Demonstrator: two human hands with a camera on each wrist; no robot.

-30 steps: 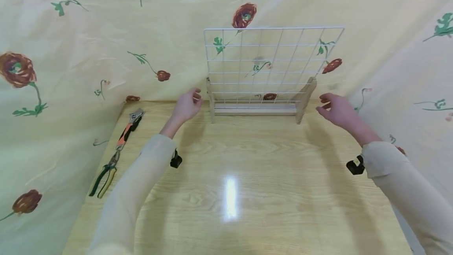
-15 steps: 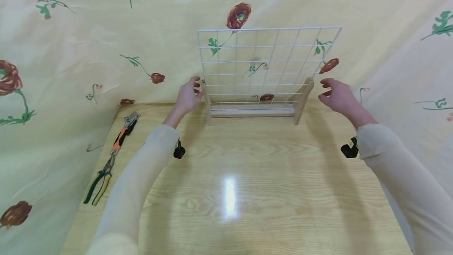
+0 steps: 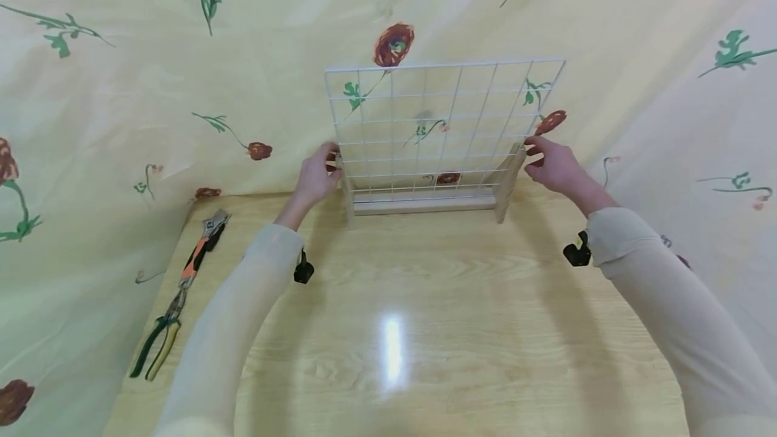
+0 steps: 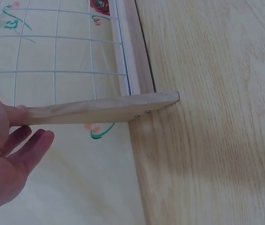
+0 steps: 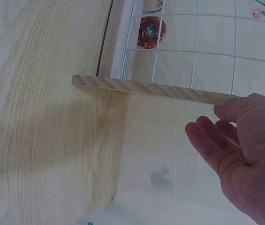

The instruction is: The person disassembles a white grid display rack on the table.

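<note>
A white wire grid stands upright in a wooden stand at the back of the table. The stand has two slanted side pieces and a low crossbar. My left hand pinches the upper end of the left side piece, thumb against the wood and the lower fingers held off it. On the other side, my right hand grips the upper end of the right side piece between thumb and forefinger; the forefinger is mostly hidden. Two small metal fasteners show low on the left piece's outer face.
An adjustable wrench with orange and black grips lies along the table's left edge, end to end with pliers that have green and yellow handles. Flowered cloth hangs behind and at both sides of the wooden table.
Both hands have moved in from beside the stand and taken hold of its side pieces. The head view has shifted slightly; the tools lie as before.
</note>
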